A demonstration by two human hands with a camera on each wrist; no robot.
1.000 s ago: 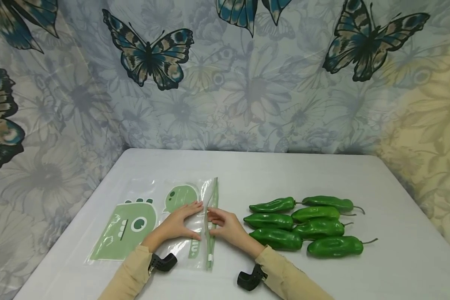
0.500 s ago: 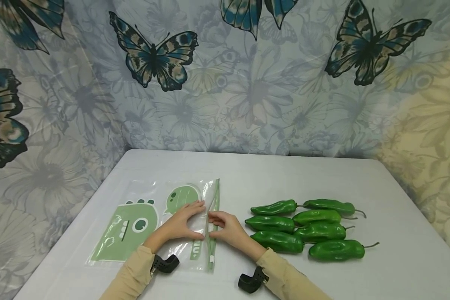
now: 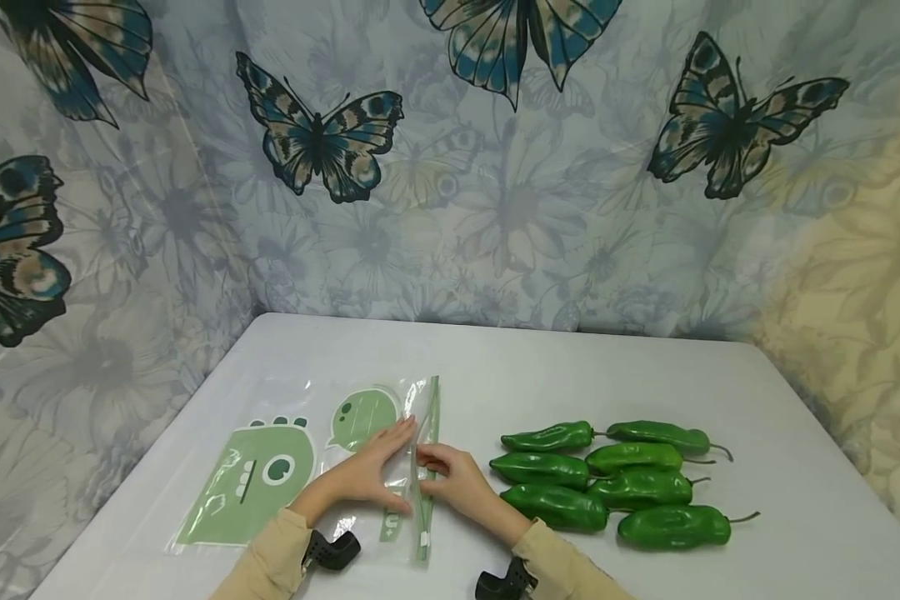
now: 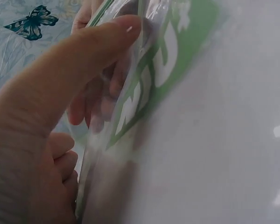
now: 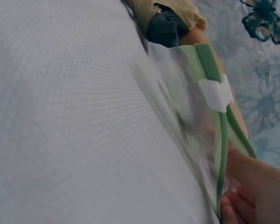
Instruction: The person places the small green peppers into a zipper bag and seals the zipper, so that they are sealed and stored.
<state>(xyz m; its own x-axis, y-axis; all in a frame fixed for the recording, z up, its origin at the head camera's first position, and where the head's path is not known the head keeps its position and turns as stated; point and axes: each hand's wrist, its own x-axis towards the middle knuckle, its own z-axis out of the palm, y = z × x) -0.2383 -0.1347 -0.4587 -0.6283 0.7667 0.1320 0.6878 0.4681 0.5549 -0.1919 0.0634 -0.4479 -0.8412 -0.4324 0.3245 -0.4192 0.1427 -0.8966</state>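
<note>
A clear zip bag (image 3: pixel 266 508) with green monster prints lies flat, its green-edged mouth turned to the right. My left hand (image 3: pixel 367 471) rests over the bag, fingers stretched out beside the mouth and thumb spread. In the left wrist view, the left thumb (image 4: pixel 126 30) lies against the clear film. My right hand (image 3: pixel 457 482), with curled fingers, holds the edge of the mouth. The right wrist view has the two green strips (image 5: pixel 222 158) parted near the right fingers, with a white slider (image 5: pixel 217 93) farther along them.
Several green peppers (image 3: pixel 547 504) lie in two columns to the right of the hands, stems pointing right. All of it stands on a white table (image 3: pixel 540 367). A butterfly-patterned cloth (image 3: pixel 510 233) hangs behind. Each wrist carries a black camera mount (image 3: pixel 333 550).
The head view has tilted up, so the table and hands sit lower in it. Both hands stay at the bag's mouth, with the left thumb slightly shifted. The peppers have not moved.
</note>
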